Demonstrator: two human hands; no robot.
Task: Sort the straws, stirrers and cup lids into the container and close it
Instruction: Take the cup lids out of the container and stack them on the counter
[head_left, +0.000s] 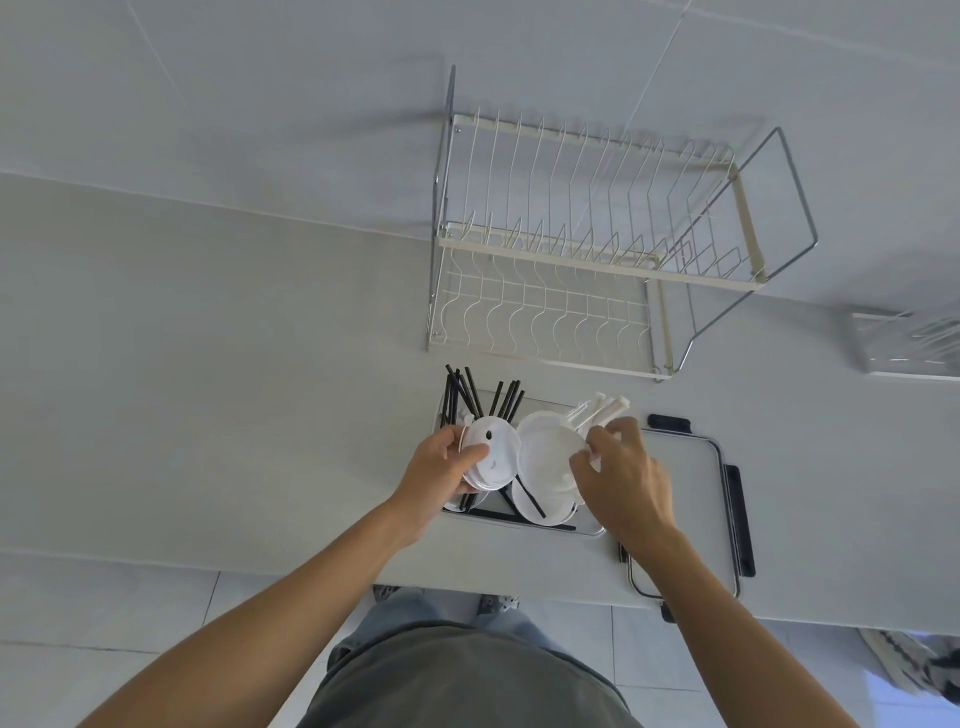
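Observation:
A clear rectangular container (587, 531) sits near the counter's front edge. Several black straws (457, 395) stand in its far left part, and more lie flat on its floor. My left hand (441, 467) grips a small stack of white cup lids (491, 457) over the container's left side. More white lids (545, 467) lean in the middle. My right hand (621, 473) holds a bundle of white stirrers (602, 408) at the container's right end. The container's flat lid (691, 493), with black latches, lies on the counter just to the right.
A two-tier wire dish rack (587, 244) stands behind the container against the tiled wall. A clear tray holding cutlery (914, 343) sits at the far right. The counter edge (260, 564) runs just in front of my body.

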